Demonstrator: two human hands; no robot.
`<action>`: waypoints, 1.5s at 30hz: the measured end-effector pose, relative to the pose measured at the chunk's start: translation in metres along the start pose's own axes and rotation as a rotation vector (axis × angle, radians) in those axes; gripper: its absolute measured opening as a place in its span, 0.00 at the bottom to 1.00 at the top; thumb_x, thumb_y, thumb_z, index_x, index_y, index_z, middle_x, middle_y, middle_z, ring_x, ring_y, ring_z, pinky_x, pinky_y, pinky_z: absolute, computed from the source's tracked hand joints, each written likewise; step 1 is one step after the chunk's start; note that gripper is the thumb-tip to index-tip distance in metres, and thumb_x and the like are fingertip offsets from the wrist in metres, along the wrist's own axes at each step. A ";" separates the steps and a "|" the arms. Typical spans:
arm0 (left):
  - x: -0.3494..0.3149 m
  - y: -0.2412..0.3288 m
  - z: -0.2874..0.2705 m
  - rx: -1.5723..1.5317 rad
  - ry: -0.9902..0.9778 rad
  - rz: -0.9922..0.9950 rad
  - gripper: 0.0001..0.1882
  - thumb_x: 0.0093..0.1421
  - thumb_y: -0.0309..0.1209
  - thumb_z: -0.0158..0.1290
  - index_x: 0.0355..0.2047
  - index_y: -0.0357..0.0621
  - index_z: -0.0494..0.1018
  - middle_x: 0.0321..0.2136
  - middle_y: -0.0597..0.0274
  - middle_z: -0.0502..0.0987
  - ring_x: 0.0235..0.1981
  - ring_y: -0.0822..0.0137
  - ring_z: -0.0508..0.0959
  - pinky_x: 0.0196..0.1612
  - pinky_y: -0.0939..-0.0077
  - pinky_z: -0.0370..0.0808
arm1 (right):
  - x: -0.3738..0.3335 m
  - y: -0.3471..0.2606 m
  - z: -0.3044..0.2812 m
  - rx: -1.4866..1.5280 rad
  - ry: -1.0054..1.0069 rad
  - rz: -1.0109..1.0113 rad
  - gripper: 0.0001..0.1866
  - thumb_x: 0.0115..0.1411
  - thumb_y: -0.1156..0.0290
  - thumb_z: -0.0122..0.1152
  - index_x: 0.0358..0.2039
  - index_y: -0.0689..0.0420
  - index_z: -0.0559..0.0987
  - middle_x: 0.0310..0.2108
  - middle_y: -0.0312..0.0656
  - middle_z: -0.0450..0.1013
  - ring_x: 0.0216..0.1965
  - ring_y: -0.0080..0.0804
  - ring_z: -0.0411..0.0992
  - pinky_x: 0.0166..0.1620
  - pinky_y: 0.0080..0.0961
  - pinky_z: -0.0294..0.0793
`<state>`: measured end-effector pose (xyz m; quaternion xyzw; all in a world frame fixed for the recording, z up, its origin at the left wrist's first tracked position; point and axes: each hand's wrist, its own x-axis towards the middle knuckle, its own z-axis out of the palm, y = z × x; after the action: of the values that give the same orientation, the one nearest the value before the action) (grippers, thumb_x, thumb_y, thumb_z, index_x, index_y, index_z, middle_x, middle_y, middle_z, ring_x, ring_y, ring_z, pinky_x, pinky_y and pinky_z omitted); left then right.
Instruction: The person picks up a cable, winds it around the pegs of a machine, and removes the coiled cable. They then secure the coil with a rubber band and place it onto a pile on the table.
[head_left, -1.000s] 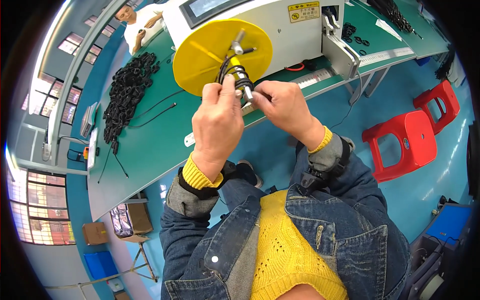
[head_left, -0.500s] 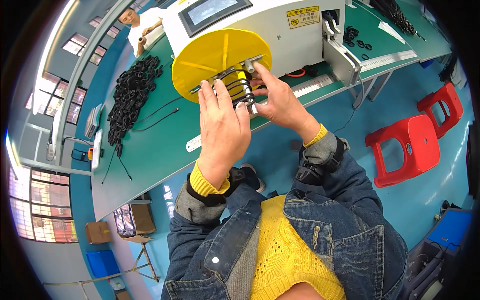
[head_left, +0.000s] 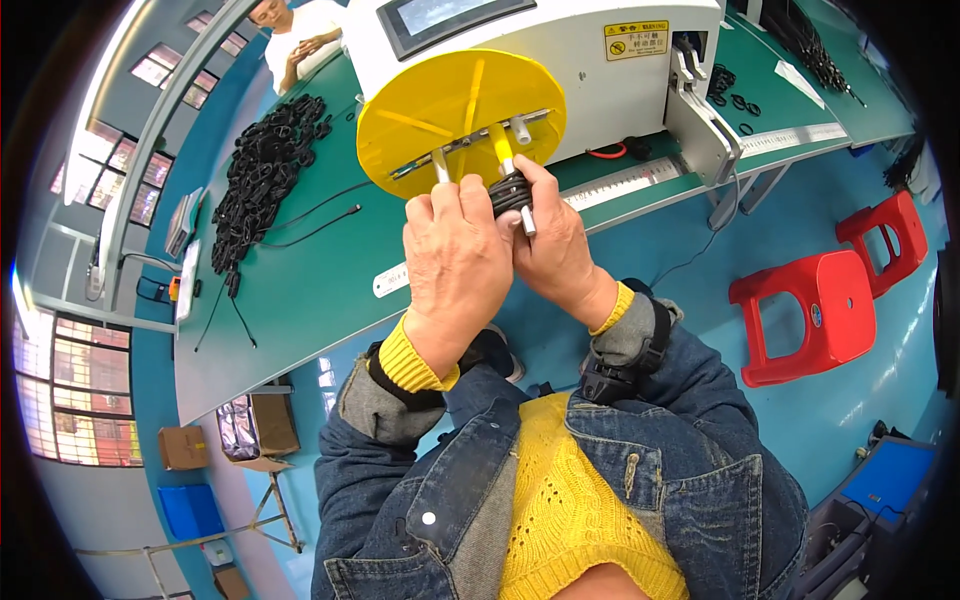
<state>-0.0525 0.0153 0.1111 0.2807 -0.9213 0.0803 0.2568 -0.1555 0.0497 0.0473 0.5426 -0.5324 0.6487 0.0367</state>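
Item: coil of black cable (head_left: 511, 195), several turns, bunched around the yellow peg (head_left: 500, 145) near its metal end, at 12 o'clock of the view. Right hand (head_left: 550, 245), at 5 o'clock of the coil: thumb and fingers pinching the turns. Left hand (head_left: 455, 265), at 7 o'clock of it: fingers curled by the metal post (head_left: 441, 168), thumb side toward the coil; whether it grips anything cannot be told. Handling note, a judgement: keep the turns pressed together, ease evenly along the peg's line, guard against a loop catching on its end, leave no strand behind the fingers. Mount: yellow disc (head_left: 430, 110), ribbed, at 12 o'clock, on a white machine (head_left: 590, 90) toward 1. Surface (head_left: 330, 270), green: heap of black cables (head_left: 262, 165) at 10; metal ruler (head_left: 630, 180) between 1 and 2. Floor: red stool (head_left: 830, 310) at 3. Co-worker (head_left: 305, 40), white top, at 11.
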 end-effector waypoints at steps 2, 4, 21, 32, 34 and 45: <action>-0.004 -0.002 0.004 -0.074 0.070 0.053 0.18 0.49 0.29 0.51 0.39 0.33 0.61 0.31 0.48 0.67 0.31 0.49 0.70 0.34 0.57 0.69 | 0.001 -0.001 0.001 0.024 0.006 0.049 0.27 0.50 0.79 0.52 0.51 0.63 0.58 0.34 0.56 0.70 0.33 0.54 0.70 0.35 0.36 0.70; 0.001 -0.003 0.000 -0.074 0.028 0.046 0.17 0.49 0.28 0.51 0.37 0.34 0.61 0.30 0.48 0.67 0.30 0.49 0.70 0.32 0.58 0.69 | 0.005 0.002 -0.001 -0.003 -0.019 0.052 0.23 0.49 0.79 0.52 0.47 0.63 0.60 0.32 0.55 0.70 0.32 0.54 0.70 0.34 0.37 0.70; -0.074 0.022 0.002 -0.561 -0.397 -0.291 0.13 0.56 0.34 0.47 0.34 0.35 0.63 0.32 0.47 0.70 0.31 0.51 0.73 0.27 0.64 0.71 | -0.060 0.000 -0.033 -0.229 -0.498 0.154 0.12 0.49 0.78 0.51 0.34 0.62 0.62 0.19 0.53 0.69 0.24 0.54 0.69 0.25 0.39 0.68; -0.091 -0.011 0.044 -1.908 -1.071 -1.013 0.15 0.57 0.37 0.48 0.39 0.39 0.68 0.29 0.57 0.75 0.23 0.68 0.75 0.17 0.79 0.69 | -0.097 0.024 -0.019 0.018 -0.668 0.184 0.11 0.48 0.75 0.53 0.31 0.61 0.63 0.17 0.53 0.68 0.23 0.54 0.69 0.25 0.43 0.67; -0.096 -0.026 0.054 -1.678 -1.346 -0.844 0.13 0.56 0.35 0.48 0.37 0.39 0.70 0.24 0.58 0.75 0.19 0.70 0.74 0.15 0.81 0.68 | -0.098 0.020 -0.020 0.011 -0.733 0.192 0.12 0.46 0.76 0.54 0.32 0.60 0.64 0.18 0.52 0.69 0.24 0.54 0.69 0.25 0.42 0.66; -0.149 -0.009 0.094 -1.212 -0.977 -0.609 0.06 0.52 0.29 0.47 0.25 0.38 0.69 0.17 0.65 0.70 0.15 0.78 0.67 0.13 0.85 0.62 | -0.113 0.019 -0.013 -0.079 -0.862 0.106 0.12 0.45 0.70 0.55 0.29 0.60 0.67 0.18 0.51 0.71 0.23 0.52 0.71 0.26 0.42 0.69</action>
<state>0.0178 0.0510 -0.0463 0.3340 -0.6963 -0.6330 -0.0545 -0.1301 0.1112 -0.0470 0.7338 -0.5507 0.3430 -0.2013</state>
